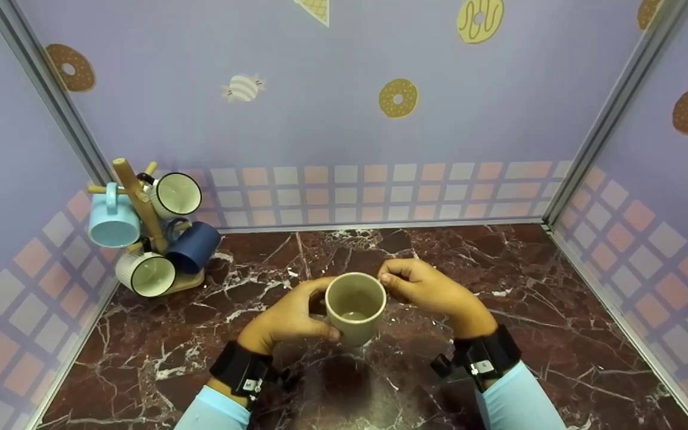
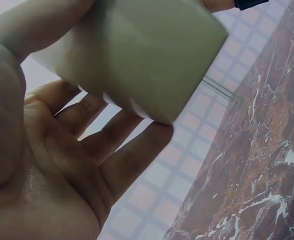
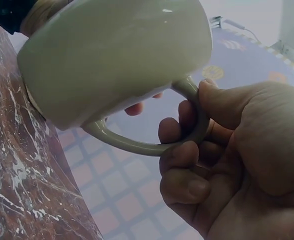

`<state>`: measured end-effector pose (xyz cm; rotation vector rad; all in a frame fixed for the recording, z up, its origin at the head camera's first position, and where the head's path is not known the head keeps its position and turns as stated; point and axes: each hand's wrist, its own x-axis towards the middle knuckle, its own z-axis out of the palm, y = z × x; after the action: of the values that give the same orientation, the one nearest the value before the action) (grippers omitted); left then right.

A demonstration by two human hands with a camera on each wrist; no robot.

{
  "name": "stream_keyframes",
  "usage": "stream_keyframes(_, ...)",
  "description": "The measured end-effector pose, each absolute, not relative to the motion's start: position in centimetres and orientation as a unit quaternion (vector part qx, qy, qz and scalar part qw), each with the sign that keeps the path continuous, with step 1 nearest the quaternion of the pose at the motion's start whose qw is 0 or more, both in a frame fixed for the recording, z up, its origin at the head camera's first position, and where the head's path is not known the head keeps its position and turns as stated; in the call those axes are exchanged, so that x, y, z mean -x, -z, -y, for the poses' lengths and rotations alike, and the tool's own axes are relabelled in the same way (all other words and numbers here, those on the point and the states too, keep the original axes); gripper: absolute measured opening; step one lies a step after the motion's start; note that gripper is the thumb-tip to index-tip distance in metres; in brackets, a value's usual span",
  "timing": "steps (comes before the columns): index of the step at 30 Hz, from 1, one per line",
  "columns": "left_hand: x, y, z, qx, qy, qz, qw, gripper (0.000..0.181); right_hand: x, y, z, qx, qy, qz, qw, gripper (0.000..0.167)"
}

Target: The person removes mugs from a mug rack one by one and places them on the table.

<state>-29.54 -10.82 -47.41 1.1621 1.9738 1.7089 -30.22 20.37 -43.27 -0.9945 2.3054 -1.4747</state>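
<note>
A grey-green mug [image 1: 354,301] is held above the marble surface between both hands, its opening facing up toward the head camera. My left hand [image 1: 296,316] grips its left side, the thumb in front; in the left wrist view the fingers of that hand [image 2: 67,145] lie along the wall of the mug [image 2: 142,55]. My right hand [image 1: 433,291] pinches the handle, which shows in the right wrist view: thumb and fingers of the hand [image 3: 237,150] close round the handle [image 3: 137,146] of the mug [image 3: 117,60].
On the left at the back stands a wooden mug rack [image 1: 151,224] with a light blue mug [image 1: 114,221], a dark blue mug [image 1: 194,246] and two white dark-rimmed mugs, one upper [image 1: 177,194], one lower [image 1: 146,275]. Patterned walls [image 1: 344,137] enclose the marble tabletop [image 1: 535,286].
</note>
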Motion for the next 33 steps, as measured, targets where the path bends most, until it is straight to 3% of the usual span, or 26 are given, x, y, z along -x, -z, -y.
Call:
stream_keyframes(7, 29.5, 47.5, 10.4, -0.392, -0.619, -0.668, 0.132, 0.105, 30.5, 43.3, -21.1, 0.325, 0.525, -0.78, 0.103, 0.033)
stream_keyframes(11, 29.2, 47.2, 10.1, -0.351, -0.615, -0.698, 0.103, 0.099, 30.7, 43.1, -21.9, 0.317, 0.534, -0.779, 0.084, 0.032)
stream_keyframes(18, 28.5, 46.7, 8.9, -0.255, -0.57, -0.781, 0.0, 0.062, 31.0, 42.5, -24.0, 0.24, 0.547, -0.801, 0.048, 0.035)
stream_keyframes(26, 27.4, 47.0, 7.0, -0.199, -0.42, -0.872, -0.156, 0.06, 31.8, 42.2, -26.9, 0.159, 0.584, -0.796, 0.009, 0.034)
stream_keyframes(30, 26.9, 47.2, 6.2, -0.206, -0.333, -0.905, -0.167, 0.066, 32.2, 42.2, -28.7, 0.11, 0.602, -0.791, -0.011, 0.033)
stream_keyframes(33, 26.6, 47.6, 5.6, -0.219, -0.274, -0.925, -0.145, 0.072, 32.7, 42.4, -30.3, 0.063, 0.599, -0.798, -0.028, 0.032)
